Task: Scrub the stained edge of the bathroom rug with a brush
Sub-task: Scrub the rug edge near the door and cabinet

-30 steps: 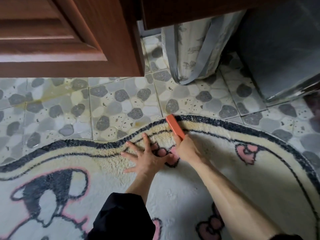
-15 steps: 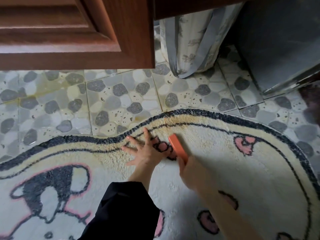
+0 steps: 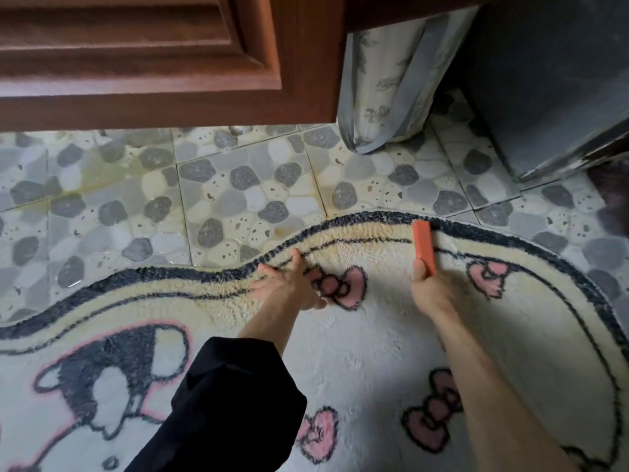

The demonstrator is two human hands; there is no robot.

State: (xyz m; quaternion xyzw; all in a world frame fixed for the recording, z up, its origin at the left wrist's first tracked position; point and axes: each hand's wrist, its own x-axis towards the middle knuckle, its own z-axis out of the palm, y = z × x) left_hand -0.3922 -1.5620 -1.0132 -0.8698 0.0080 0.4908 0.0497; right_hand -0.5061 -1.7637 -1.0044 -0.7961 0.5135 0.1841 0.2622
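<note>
Gripping the orange brush (image 3: 423,245) by its near end in the right grip (image 3: 429,289), on the yellowed rug edge (image 3: 360,233) at 1 o'clock. Pinning it, seemingly soft and floppy, with the flat, spread left grip (image 3: 289,284); probably needing firm strokes.

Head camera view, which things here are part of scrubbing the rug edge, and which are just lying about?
In the job: orange brush, gripped by the right hand; bathroom rug with its yellowed edge; left hand pressing flat on the rug.
Just around: wooden cabinet door; patterned cloth; pebble-pattern floor tiles; grey box-shaped unit.
</note>
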